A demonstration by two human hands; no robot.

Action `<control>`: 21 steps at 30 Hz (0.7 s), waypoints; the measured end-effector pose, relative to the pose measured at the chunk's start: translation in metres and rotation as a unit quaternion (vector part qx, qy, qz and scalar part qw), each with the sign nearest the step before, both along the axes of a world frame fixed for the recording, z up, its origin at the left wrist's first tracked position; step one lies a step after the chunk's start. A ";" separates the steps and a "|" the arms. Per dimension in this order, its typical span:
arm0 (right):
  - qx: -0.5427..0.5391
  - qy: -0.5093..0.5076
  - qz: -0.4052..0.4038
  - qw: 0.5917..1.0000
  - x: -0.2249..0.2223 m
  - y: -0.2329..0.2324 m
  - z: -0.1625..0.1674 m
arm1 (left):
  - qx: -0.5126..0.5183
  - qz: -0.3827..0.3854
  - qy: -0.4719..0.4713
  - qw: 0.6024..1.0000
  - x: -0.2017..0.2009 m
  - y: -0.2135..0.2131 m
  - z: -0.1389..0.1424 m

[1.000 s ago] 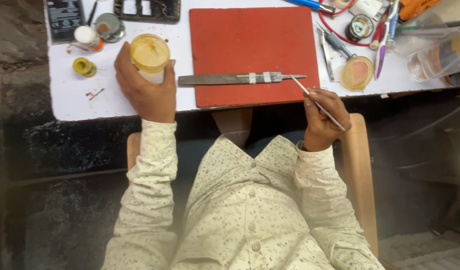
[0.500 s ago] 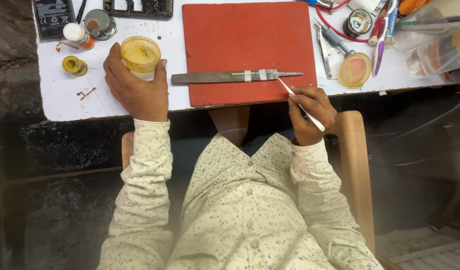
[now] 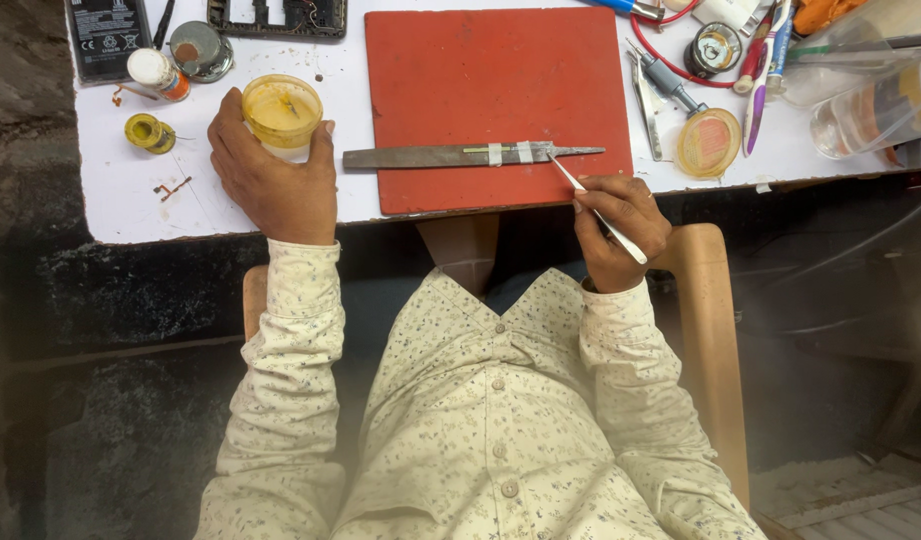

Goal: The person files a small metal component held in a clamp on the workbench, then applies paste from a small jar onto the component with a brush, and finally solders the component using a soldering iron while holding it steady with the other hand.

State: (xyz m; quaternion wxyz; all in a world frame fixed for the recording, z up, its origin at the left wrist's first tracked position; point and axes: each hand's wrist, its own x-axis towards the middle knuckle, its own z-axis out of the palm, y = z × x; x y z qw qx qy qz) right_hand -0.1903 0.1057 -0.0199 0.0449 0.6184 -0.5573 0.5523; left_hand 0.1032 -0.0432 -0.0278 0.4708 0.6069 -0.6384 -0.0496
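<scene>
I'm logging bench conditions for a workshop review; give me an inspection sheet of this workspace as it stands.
Surface: white table, small specks near its left side.
Job's things: long grey metal file with pale tape bands lies across the red rectangular mat; thin white stick tip touches it near the tape.
Clutter: yellow solder spool, small white bottle, round amber lid, pens and tweezers at right.
Grips: left hand wraps a round yellow open jar; right hand pinches the stick.
Cables: red wire looping top right.
Surroundings: wooden chair, dark floor.
</scene>
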 end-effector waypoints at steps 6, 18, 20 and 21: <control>-0.003 0.009 -0.003 1.000 -0.001 -0.002 0.001 | 0.011 0.002 0.004 1.000 -0.001 0.000 0.000; -0.006 0.014 0.004 1.000 0.000 -0.002 0.003 | 0.023 0.007 0.005 1.000 0.000 -0.001 -0.002; -0.002 0.007 0.002 1.000 0.000 -0.001 0.002 | 0.022 0.009 0.000 1.000 0.000 0.000 -0.002; -0.004 0.012 0.004 1.000 -0.001 -0.001 0.002 | 0.023 0.011 -0.002 1.000 0.000 -0.001 -0.002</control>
